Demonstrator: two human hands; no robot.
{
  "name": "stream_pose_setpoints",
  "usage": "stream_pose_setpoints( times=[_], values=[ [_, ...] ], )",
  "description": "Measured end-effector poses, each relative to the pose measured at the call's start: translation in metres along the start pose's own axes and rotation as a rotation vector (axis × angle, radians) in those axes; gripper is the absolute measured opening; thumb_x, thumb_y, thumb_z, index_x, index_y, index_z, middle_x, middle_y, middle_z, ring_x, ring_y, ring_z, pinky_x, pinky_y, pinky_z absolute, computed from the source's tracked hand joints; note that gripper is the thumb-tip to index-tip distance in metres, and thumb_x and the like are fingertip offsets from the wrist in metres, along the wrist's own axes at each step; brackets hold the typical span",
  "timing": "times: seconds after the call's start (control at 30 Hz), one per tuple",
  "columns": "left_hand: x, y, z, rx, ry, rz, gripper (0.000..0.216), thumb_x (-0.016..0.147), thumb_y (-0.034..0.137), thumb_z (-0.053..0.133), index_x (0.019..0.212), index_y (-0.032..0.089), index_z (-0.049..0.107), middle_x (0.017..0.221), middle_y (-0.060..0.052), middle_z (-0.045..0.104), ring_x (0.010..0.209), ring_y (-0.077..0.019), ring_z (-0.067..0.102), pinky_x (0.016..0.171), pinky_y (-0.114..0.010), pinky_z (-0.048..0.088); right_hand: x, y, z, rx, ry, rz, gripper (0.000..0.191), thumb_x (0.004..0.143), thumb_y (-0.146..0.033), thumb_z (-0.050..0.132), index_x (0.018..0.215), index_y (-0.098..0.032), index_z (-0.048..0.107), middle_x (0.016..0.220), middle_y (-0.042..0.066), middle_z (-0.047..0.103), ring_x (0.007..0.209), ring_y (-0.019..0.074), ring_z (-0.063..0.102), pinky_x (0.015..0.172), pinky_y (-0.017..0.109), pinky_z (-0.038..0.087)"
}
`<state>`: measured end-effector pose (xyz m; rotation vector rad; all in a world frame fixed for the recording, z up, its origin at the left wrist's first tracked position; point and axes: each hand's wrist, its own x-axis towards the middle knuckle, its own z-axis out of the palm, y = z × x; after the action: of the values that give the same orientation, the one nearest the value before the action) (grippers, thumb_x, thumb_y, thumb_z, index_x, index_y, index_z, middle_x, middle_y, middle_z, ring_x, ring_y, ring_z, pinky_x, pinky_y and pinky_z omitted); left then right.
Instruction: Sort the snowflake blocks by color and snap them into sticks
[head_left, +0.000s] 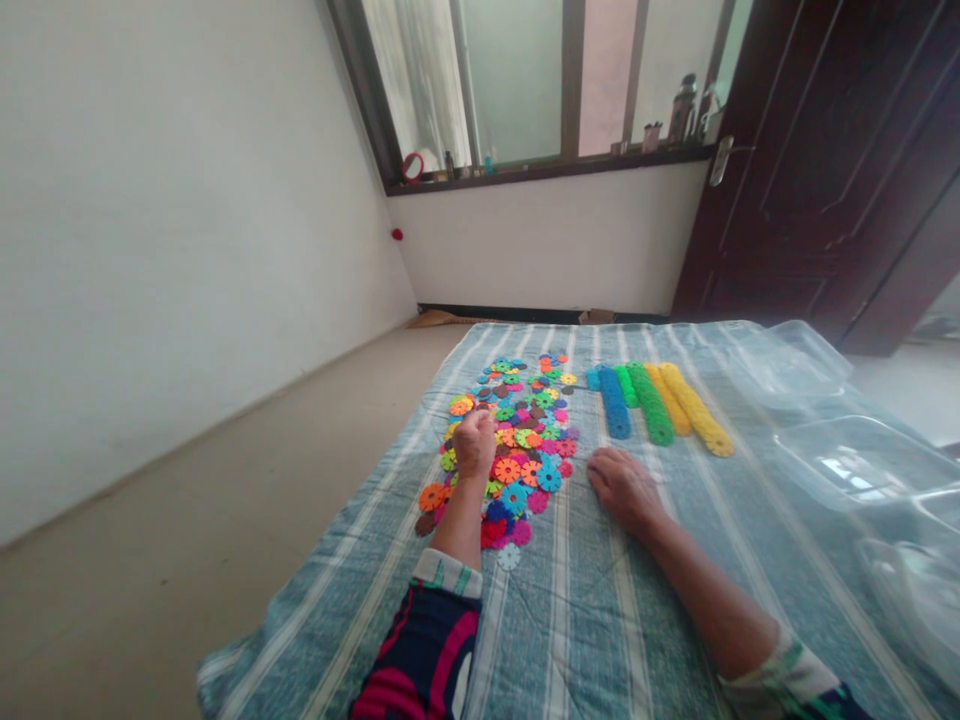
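Colourful notched plastic discs [513,497] lie in a loose, overlapping pile on the striped cloth [559,620]. Over the left side of this pile is my left hand [474,443], its fingers curled in; whatever they may hold is hidden. My right hand [621,485] rests palm down on the cloth to the right of the pile, fingers loosely bent and no disc showing in it. Just beyond it lie rows of discs sorted by colour: a blue row [615,405], a short bright green row [625,387], a darker green row [651,405] and two yellow rows [696,408].
Clear plastic containers [862,465] stand along the right side of the cloth-covered surface. A wall [187,250] and bare floor are to the left. Behind are a window sill [547,170] with small items and a dark red door [817,170].
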<state>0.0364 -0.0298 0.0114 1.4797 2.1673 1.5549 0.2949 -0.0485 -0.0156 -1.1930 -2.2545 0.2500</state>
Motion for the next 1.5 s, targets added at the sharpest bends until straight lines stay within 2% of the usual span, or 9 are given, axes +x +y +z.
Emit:
stream_pose_setpoints(
  times=[0.13, 0.23, 0.43, 0.6, 0.77, 0.9, 1.07, 1.3, 1.5],
  values=[
    [-0.005, 0.012, -0.007, 0.384, -0.134, 0.082, 0.030, 0.079, 0.013, 0.047, 0.095, 0.015, 0.071, 0.099, -0.011, 0.071, 0.095, -0.0206, 0.064, 0.087, -0.029, 0.047, 0.000, -0.001, -0.002, -0.009, -0.014, 0.002, 0.022, 0.091, -0.021, 0.045, 0.081, -0.019, 0.064, 0.093, 0.006, 0.064, 0.093, 0.0189, 0.055, 0.084, 0.029, 0.039],
    [-0.007, 0.020, -0.010, 0.621, -0.294, 0.147, 0.026, 0.080, 0.017, 0.050, 0.094, 0.015, 0.072, 0.104, -0.012, 0.069, 0.102, -0.0222, 0.061, 0.092, -0.030, 0.045, -0.001, -0.001, -0.002, -0.017, -0.019, 0.007, 0.022, 0.091, -0.021, 0.045, 0.080, -0.019, 0.064, 0.092, 0.005, 0.064, 0.092, 0.0187, 0.055, 0.083, 0.028, 0.039],
    [-0.006, 0.020, -0.011, 0.740, -0.404, 0.143, 0.027, 0.081, 0.023, 0.051, 0.098, 0.016, 0.071, 0.109, -0.012, 0.066, 0.108, -0.0229, 0.058, 0.095, -0.030, 0.042, 0.000, -0.001, -0.003, -0.007, -0.021, 0.007, 0.021, 0.090, -0.021, 0.046, 0.081, -0.019, 0.065, 0.093, 0.006, 0.064, 0.093, 0.0188, 0.054, 0.083, 0.028, 0.038],
    [-0.003, 0.014, -0.010, 0.652, -0.386, 0.127, 0.023, 0.074, 0.021, 0.058, 0.093, 0.015, 0.070, 0.108, -0.010, 0.066, 0.105, -0.0213, 0.059, 0.092, -0.028, 0.043, 0.001, -0.002, -0.004, -0.018, -0.025, 0.024, 0.021, 0.090, -0.021, 0.047, 0.081, -0.019, 0.065, 0.094, 0.005, 0.064, 0.092, 0.0187, 0.055, 0.081, 0.028, 0.039],
    [-0.001, 0.013, -0.011, 0.509, -0.328, 0.108, 0.004, 0.067, 0.019, 0.063, 0.069, 0.016, 0.065, 0.086, -0.006, 0.069, 0.087, -0.0171, 0.062, 0.082, -0.024, 0.046, 0.000, -0.001, -0.002, -0.013, -0.002, 0.006, 0.021, 0.090, -0.021, 0.047, 0.082, -0.019, 0.066, 0.094, 0.006, 0.065, 0.093, 0.0183, 0.055, 0.083, 0.028, 0.039],
    [0.004, 0.012, -0.016, 0.381, -0.304, 0.079, 0.017, 0.070, 0.024, 0.063, 0.055, 0.018, 0.059, 0.069, -0.001, 0.067, 0.079, -0.0161, 0.063, 0.077, -0.024, 0.047, -0.001, 0.003, 0.001, -0.008, 0.037, 0.008, 0.021, 0.089, -0.022, 0.047, 0.083, -0.019, 0.067, 0.094, 0.006, 0.065, 0.094, 0.0195, 0.057, 0.083, 0.029, 0.041],
    [0.003, 0.027, -0.020, 0.180, -0.194, 0.161, 0.017, 0.068, 0.025, 0.065, 0.054, 0.018, 0.059, 0.082, -0.003, 0.071, 0.092, -0.0185, 0.065, 0.086, -0.027, 0.047, -0.001, 0.004, 0.009, 0.058, 0.181, 0.023, 0.025, 0.089, -0.026, 0.045, 0.096, -0.017, 0.067, 0.093, 0.009, 0.068, 0.092, 0.0220, 0.060, 0.082, 0.033, 0.045],
    [-0.042, 0.072, 0.007, -0.056, -0.415, 0.390, 0.014, 0.071, 0.018, 0.065, 0.057, 0.017, 0.062, 0.100, -0.008, 0.072, 0.098, -0.0192, 0.065, 0.091, -0.032, 0.049, -0.001, -0.008, 0.012, 0.382, 0.300, 0.048, 0.032, 0.085, -0.035, 0.051, 0.111, -0.020, 0.062, 0.098, 0.008, 0.070, 0.077, 0.0183, 0.064, 0.072, 0.032, 0.051],
    [-0.064, 0.080, 0.022, -0.112, -0.567, 0.486, 0.012, 0.075, 0.015, 0.062, 0.063, 0.016, 0.065, 0.100, -0.009, 0.072, 0.096, -0.0177, 0.066, 0.090, -0.030, 0.050, -0.002, -0.015, 0.004, 0.576, 0.255, 0.158, 0.025, 0.082, -0.037, 0.052, 0.093, -0.019, 0.066, 0.079, 0.004, 0.071, 0.070, 0.0173, 0.064, 0.066, 0.028, 0.050]
  ],
)
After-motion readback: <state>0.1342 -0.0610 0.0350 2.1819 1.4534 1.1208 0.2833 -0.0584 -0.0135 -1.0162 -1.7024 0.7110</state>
